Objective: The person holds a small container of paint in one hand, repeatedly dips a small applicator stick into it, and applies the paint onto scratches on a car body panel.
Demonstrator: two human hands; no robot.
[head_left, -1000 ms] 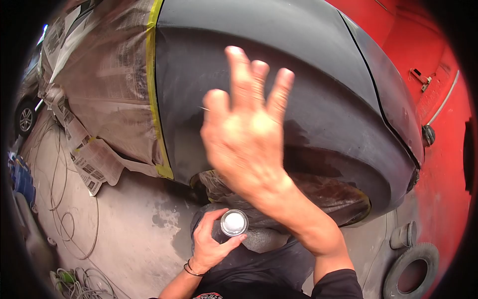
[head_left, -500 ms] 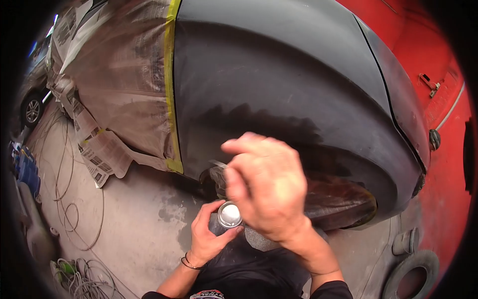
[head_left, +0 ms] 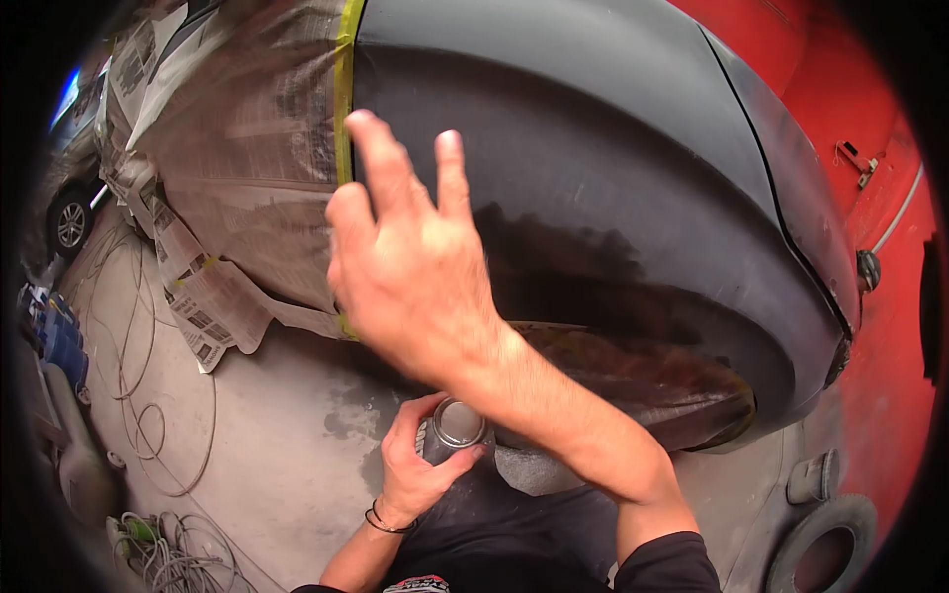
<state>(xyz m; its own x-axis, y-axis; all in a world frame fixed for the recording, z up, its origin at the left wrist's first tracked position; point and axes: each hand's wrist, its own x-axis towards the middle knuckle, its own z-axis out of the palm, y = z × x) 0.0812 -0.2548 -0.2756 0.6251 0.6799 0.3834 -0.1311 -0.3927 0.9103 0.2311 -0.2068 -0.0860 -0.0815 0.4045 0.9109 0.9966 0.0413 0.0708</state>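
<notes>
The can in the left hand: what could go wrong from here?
The can could get bumped and tip, since the right forearm crosses close to it in this view and only the left hand seems to steady it. The right hand might also brush the yellow tape; whether they touch is unclear.

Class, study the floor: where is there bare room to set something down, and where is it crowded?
Bare floor lies between the looped cable and the left hand; a narrower strip runs between the right sleeve and the tyre. Crowded: lower left, with tangled cables, and around the grey container.
</notes>
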